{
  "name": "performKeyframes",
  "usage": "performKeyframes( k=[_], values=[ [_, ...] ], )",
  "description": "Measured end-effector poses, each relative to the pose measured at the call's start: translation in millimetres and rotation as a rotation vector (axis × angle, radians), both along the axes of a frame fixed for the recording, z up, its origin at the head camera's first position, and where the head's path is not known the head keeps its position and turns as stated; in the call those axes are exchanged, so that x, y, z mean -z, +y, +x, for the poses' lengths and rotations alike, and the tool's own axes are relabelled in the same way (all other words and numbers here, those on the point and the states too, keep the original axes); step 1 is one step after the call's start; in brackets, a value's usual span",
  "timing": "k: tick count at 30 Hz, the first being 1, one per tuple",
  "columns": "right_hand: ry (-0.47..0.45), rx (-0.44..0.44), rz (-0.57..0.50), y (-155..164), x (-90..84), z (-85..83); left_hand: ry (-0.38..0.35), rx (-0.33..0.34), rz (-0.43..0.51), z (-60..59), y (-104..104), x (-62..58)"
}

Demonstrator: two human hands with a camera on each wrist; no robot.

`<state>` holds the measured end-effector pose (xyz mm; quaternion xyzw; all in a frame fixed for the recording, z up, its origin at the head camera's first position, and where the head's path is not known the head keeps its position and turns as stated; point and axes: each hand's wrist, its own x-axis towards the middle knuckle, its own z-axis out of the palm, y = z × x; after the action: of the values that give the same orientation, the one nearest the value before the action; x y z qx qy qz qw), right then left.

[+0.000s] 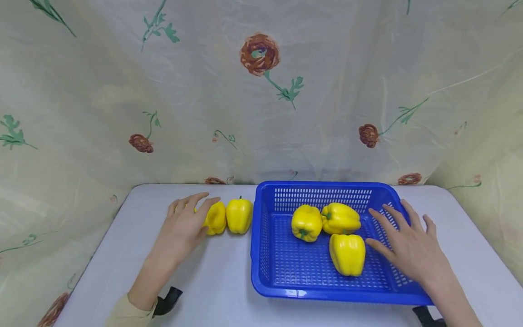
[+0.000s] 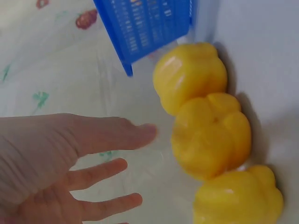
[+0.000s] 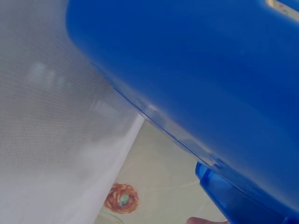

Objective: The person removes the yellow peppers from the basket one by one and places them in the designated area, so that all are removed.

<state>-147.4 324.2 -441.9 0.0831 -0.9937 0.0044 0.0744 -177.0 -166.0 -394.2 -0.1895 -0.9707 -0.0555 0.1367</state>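
My left hand (image 1: 184, 229) hovers with spread fingers over a row of yellow bell peppers left of the basket. In the left wrist view, three show: a bell pepper (image 2: 191, 74) nearest the basket, a middle bell pepper (image 2: 212, 135) and a third bell pepper (image 2: 238, 198), which the hand mostly hides in the head view. A gap separates the thumb from them. Over the right side of the blue plastic basket (image 1: 261, 272), my right hand (image 1: 412, 247) has its fingers apart. Inside lie three more: a left pepper (image 1: 306, 222), a back pepper (image 1: 342, 219) and a front pepper (image 1: 347, 255).
The basket stands on a white-covered table (image 1: 216, 281), its slotted side wall filling much of the right wrist view. A flowered cloth (image 1: 318, 127) hangs behind the table. Dark straps sit near both wrists, the left strap (image 1: 167, 300) below a pale sleeve (image 1: 132, 313).
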Motion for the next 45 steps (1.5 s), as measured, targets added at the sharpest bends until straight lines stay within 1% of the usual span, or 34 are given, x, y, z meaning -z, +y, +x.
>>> performKeyframes(
  k=[4,8,11,17,20,24,29,33,40,45],
  values=[
    [0.002,0.000,0.002,1,0.0,-0.4,0.002,0.038,0.021,-1.6,14,-1.0],
    [-0.005,0.004,0.003,1,0.1,-0.1,-0.003,0.111,0.058,-2.2,26,-2.1],
    [-0.014,0.007,0.000,1,0.8,0.2,-0.022,0.152,0.063,-3.5,35,-4.8],
    [-0.024,0.010,-0.006,1,2.2,1.4,-0.038,0.215,0.003,-9.6,54,-9.6],
    [-0.026,0.011,-0.004,1,2.4,1.8,-0.044,0.236,-0.024,-12.4,62,-12.1],
    [-0.030,0.015,-0.003,1,1.8,1.9,-0.060,0.268,-0.035,-15.3,73,-15.4],
    [-0.030,0.015,-0.003,1,0.7,1.3,-0.072,0.334,-0.052,-19.3,90,-18.0],
    [-0.030,0.014,-0.007,0,0.2,0.9,-0.088,0.350,-0.084,-22.0,103,-16.4],
    [-0.028,0.013,-0.011,-1,-0.7,0.6,-0.178,0.372,-0.157,-21.1,122,-7.3],
    [-0.025,0.012,-0.002,0,-1.5,0.5,-0.180,0.386,-0.210,-19.7,133,-3.4]
  ],
)
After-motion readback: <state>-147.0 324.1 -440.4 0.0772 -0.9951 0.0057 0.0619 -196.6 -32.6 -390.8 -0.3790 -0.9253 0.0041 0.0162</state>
